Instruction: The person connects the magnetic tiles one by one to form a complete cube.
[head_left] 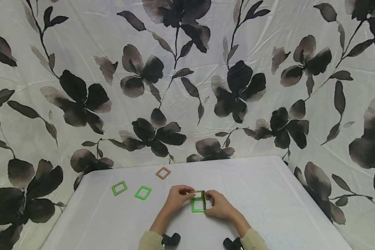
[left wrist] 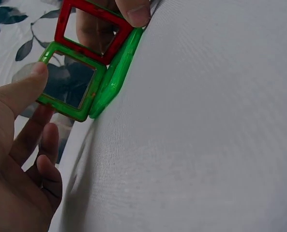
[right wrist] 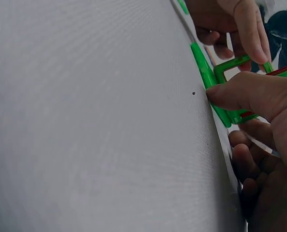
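Note:
Three square magnetic tiles meet at a corner between the hands. One green tile (head_left: pixel 198 210) lies flat on the white table. A second green tile (left wrist: pixel 61 112) stands on its far edge, and my left hand (head_left: pixel 176 198) pinches it with thumb and fingers at its left side. Along the right edge a red tile (left wrist: pixel 87 51) stands upright, touching the standing green one. My right hand (head_left: pixel 220 205) holds the red tile between thumb and fingers. In the right wrist view, the thumb covers much of the tiles.
On the white table (head_left: pixel 112 222), two green tiles (head_left: pixel 119 193) (head_left: pixel 142 187) lie apart to the left. An orange tile (head_left: pixel 163 168) lies near the back edge. Behind the table hangs a flower-patterned cloth (head_left: pixel 187 104).

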The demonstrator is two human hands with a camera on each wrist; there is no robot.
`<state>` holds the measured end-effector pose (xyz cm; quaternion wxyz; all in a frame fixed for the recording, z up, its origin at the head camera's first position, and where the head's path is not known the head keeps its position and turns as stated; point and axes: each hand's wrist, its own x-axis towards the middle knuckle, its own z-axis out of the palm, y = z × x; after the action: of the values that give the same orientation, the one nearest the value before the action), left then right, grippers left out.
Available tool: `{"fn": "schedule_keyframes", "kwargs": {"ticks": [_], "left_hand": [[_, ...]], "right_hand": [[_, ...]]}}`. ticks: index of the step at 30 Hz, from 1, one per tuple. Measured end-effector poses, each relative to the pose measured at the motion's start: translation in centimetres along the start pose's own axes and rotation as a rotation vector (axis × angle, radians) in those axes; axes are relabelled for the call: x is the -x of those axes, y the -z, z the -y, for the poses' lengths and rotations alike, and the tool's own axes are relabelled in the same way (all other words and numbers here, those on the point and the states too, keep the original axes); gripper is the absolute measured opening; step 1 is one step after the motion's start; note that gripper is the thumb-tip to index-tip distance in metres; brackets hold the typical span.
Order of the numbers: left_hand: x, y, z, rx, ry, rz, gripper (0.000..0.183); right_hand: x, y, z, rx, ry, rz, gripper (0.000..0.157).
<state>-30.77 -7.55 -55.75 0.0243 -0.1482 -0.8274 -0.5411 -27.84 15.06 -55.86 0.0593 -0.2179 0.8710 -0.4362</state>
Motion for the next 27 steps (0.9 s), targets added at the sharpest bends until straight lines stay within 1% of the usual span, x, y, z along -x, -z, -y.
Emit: {"fn": "schedule_keyframes", "kwargs": {"ticks": [3, 6, 9, 11, 18, 23, 27], "left_hand": [[0.5, 0.4, 0.0, -0.030, 0.016, 0.018, 0.023], [1.0, 0.9, -0.1, -0.075, 0.050, 0.056, 0.023], [1.2, 1.0, 0.1, -0.115, 0.054, 0.095, 0.019], [1.2, 1.0, 0.2, -0.133, 0.049, 0.105, 0.017], [1.0, 0.5, 0.1, -0.202, 0.060, 0.057, 0.010], [0.9, 0.3, 0.0, -0.227, 0.066, 0.036, 0.010], [1.0, 0.2, 0.1, -0.234, 0.056, 0.029, 0.010]], "right_hand": [[0.0, -0.1, 0.1, -0.005, -0.001, 0.006, 0.066], [-0.1, -0.1, 0.1, -0.004, -0.006, 0.008, 0.071], [-0.1, -0.1, 0.0, -0.004, -0.011, 0.005, 0.071], [-0.2, -0.1, -0.1, -0.007, -0.006, 0.005, 0.070], [-0.2, 0.2, -0.1, -0.019, -0.004, 0.016, 0.062], [-0.2, 0.3, -0.1, -0.009, -0.002, 0.016, 0.061], [-0.2, 0.4, 0.1, -0.017, -0.008, 0.024, 0.062]]}}
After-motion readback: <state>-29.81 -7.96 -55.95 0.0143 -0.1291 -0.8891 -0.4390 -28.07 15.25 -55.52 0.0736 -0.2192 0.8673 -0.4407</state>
